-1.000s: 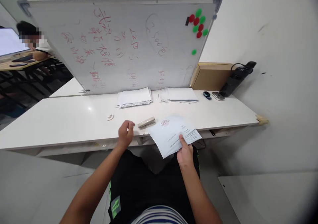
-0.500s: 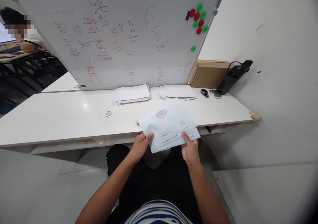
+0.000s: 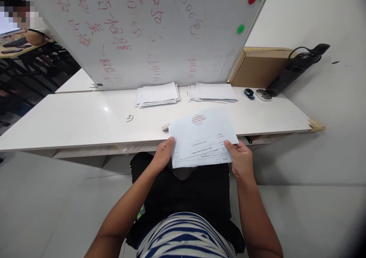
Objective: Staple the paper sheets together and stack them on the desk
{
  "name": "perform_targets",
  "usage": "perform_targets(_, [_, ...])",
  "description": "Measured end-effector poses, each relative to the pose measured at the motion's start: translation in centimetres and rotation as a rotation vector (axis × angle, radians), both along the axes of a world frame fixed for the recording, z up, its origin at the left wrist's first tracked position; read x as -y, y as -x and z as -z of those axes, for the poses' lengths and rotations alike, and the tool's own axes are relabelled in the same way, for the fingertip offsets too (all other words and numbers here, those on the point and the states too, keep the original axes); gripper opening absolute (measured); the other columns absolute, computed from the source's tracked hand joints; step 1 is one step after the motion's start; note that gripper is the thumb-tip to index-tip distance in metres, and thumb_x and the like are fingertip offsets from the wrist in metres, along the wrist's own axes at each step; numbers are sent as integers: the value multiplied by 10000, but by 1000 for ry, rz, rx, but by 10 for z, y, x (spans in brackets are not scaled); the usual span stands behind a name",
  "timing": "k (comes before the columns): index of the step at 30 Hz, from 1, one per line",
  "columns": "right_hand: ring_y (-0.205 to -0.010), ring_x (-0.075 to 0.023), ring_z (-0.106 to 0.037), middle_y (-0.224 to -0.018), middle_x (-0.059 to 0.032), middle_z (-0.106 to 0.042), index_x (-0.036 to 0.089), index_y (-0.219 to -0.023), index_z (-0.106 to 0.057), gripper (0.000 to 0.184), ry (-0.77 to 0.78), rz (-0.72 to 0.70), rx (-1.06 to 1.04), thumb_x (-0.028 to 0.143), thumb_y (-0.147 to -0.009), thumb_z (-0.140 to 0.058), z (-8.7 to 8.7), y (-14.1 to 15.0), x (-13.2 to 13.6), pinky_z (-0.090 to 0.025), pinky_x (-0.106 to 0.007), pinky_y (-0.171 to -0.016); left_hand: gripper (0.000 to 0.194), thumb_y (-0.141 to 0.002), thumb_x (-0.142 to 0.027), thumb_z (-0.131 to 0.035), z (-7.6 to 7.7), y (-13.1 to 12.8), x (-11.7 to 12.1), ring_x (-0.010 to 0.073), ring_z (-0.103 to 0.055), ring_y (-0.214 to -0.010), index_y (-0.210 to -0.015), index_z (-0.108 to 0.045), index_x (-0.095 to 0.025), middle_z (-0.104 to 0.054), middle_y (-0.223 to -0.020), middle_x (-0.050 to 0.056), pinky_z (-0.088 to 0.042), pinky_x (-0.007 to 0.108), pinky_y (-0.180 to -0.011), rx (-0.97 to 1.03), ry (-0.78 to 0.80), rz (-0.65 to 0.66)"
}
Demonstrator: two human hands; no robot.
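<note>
Hands [image 3: 203, 151] — pale printed sheets [image 3: 200, 136], red-stamped

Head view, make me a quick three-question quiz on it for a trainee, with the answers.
1. True or false: the left hand and right hand both hold the white printed paper sheets.
2. Which leans beside the brown cardboard box? A) red mug B) black plastic bottle C) green plant
3. Fill in: in this view, the silver-grey computer mouse lies just to the ____ of the small dark blue object.

Key: 1 true; 2 B; 3 right.
</note>
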State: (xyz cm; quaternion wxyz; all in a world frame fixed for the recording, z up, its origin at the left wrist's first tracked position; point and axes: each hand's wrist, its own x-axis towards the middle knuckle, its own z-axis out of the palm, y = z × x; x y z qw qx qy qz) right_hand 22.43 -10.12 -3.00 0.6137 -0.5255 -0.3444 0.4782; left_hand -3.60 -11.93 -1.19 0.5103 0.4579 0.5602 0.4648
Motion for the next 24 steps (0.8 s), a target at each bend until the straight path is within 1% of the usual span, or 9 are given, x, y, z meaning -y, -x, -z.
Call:
perform_targets(3, [-696, -186, -669, -820, -59, -733, 152, -948, -706, 359, -27, 83, 19, 371, -673, -781, 2, -2, 0, -559, -353, -680, 474, -839, -577, -527, -8, 3, 5, 213, -614, -844, -930, -687, -140, -698, -884, 77, -487, 333, -787, 146, 66, 193])
perform_targets(5, [-740, -191, -673, -845, -61, -733, 148, -954, -707, 362, -50, 130, 23, 370, -676, -777, 3, -3, 0, -560, -367, -723, 443, -829, -549, -558, -11, 6, 6, 207, -613, -804, -889, -698, -133, -696, -849, 73, -490, 332, -763, 120, 92, 298])
perform_targets(6, [-771, -195, -675, -866, -62, -734, 148, -962, -706, 366, -62, 151, 23, 371, -679, -774, 3, -3, 0, -557, -374, -749, 432, -827, -542, -564, -12, 7, 6, 198, -608, -769, -847, -700, -133, -692, -813, 67, -490, 322, -734, 88, 88, 319])
perform_targets(8, [-829, -201, -676, -910, -64, -732, 153, -978, -706, 367, -87, 183, 21, 371, -689, -768, 3, -3, 0, -548, -388, -800, 420, -816, -537, -578, -10, 7, 4, 173, -585, -686, -754, -689, -137, -668, -726, 46, -478, 290, -656, 33, 63, 290])
perform_targets(12, [-911, -204, -664, -914, -53, -730, 162, -946, -714, 318, -130, 220, 1, 354, -698, -766, 3, -4, 1, -520, -400, -880, 407, -795, -529, -605, -2, 4, -1, 132, -532, -593, -670, -650, -145, -613, -637, 8, -439, 254, -575, 32, 29, 143])
perform_targets(16, [-914, -213, -660, -897, -49, -727, 160, -922, -714, 311, -96, 182, -5, 348, -683, -776, 10, -5, 2, -528, -407, -858, 424, -768, -540, -630, 3, 3, -3, 131, -526, -585, -629, -619, -140, -596, -622, 6, -446, 259, -561, 44, 35, 45])
perform_targets(18, [-867, -199, -664, -892, -43, -726, 163, -927, -712, 320, -56, 154, -16, 349, -676, -781, 14, -4, 2, -542, -387, -815, 420, -763, -550, -636, 2, 2, -3, 145, -553, -623, -700, -651, -135, -630, -680, 22, -465, 268, -579, 71, 48, 35])
perform_targets(21, [-809, -178, -665, -897, -45, -726, 160, -949, -706, 341, -6, 139, -62, 338, -669, -786, 18, 1, 2, -553, -351, -758, 481, -794, -587, -588, 0, 0, -1, 171, -600, -690, -964, -679, -147, -681, -818, 61, -486, 277, -601, 173, 84, 82])
perform_targets(24, [-814, -174, -668, -924, -48, -722, 162, -965, -698, 352, 8, 149, -131, 316, -662, -791, 19, 7, 2, -557, -334, -742, 633, -843, -663, -446, -1, -4, 3, 224, -640, -821, -1223, -579, -173, -688, -993, 118, -509, 308, -647, 309, 124, 165])
